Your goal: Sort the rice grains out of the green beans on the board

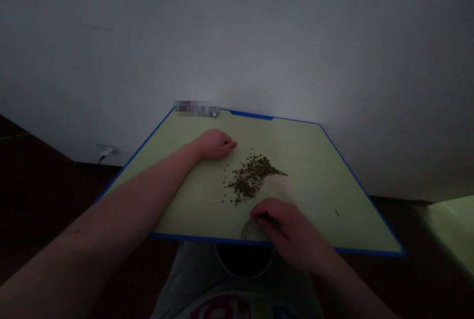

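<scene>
My left hand (217, 144) rests on the board-like tabletop (296, 146), its fingers curled in and the thumb against them; nothing shows in it. Nearer my body, my right hand (279, 222) has its fingers closed at the rim of a clear, round, shallow thing (250, 231), like a small dish or lid, at the table's front edge. Between the hands lies a scattered pile of small dark green beans (255, 173). Pale grains like rice (277, 185) form a patch touching the beans' right side. My right palm is hidden.
A dark round container (244, 262) sits below the front edge, at my lap. A blurred-out item (197, 108) lies at the far left corner. A thin brown sliver (336, 213) lies at the right. Behind the table stands a wall (237, 37) with a plugged-in socket (106, 152).
</scene>
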### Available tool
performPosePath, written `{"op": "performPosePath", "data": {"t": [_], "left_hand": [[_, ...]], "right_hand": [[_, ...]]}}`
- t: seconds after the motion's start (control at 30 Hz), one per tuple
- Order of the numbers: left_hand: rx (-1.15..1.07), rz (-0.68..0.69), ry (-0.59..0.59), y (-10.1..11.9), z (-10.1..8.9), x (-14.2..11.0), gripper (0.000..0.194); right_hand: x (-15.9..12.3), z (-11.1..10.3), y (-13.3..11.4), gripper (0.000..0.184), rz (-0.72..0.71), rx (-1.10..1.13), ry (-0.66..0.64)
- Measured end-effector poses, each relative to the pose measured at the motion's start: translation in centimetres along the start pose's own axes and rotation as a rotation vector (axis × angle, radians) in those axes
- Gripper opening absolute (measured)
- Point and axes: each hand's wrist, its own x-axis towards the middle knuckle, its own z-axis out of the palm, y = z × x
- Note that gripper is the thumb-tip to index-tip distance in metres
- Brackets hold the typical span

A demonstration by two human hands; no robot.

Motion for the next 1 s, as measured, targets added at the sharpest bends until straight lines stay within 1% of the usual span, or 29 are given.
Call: {"op": "performPosePath", "data": {"t": [0.13, 0.23, 0.43, 0.53, 0.7, 0.8, 0.9, 1.0], "left_hand": [[0.006, 0.009, -0.013, 0.0, 0.0, 0.0, 0.057], [0.011, 0.010, -0.012, 0.0, -0.1, 0.0, 0.057], [-0.016, 0.005, -0.012, 0.0, 0.0, 0.0, 0.057], [-0.033, 0.005, -0.011, 0.0, 0.0, 0.0, 0.056], [-0.056, 0.000, -0.008, 0.1, -0.2, -0.1, 0.056], [-0.045, 0.006, 0.002, 0.1, -0.2, -0.1, 0.056], [-0.031, 0.017, 0.006, 0.1, -0.2, -0.1, 0.056], [-0.027, 0.018, 0.002, 0.1, -0.3, -0.1, 0.057]], "right_hand": [[-1.0, -0.5, 0.6, 0.018, 0.037, -0.003, 0.032], [-1.8, -0.4, 1.0, 0.016, 0.046, -0.011, 0.081], [-2.5, 0.4, 1.5, 0.018, -0.053, -0.092, 0.218], [-2.2, 0.9, 1.0, 0.020, -0.105, -0.141, 0.256], [-1.0, 2.5, -0.1, 0.022, -0.208, -0.201, 0.237], [-0.3, 3.4, -0.3, 0.025, -0.233, -0.241, 0.247], [0.0, 3.6, 0.1, 0.024, -0.257, -0.277, 0.293], [-0.1, 3.3, 0.5, 0.024, -0.253, -0.320, 0.327]]}}
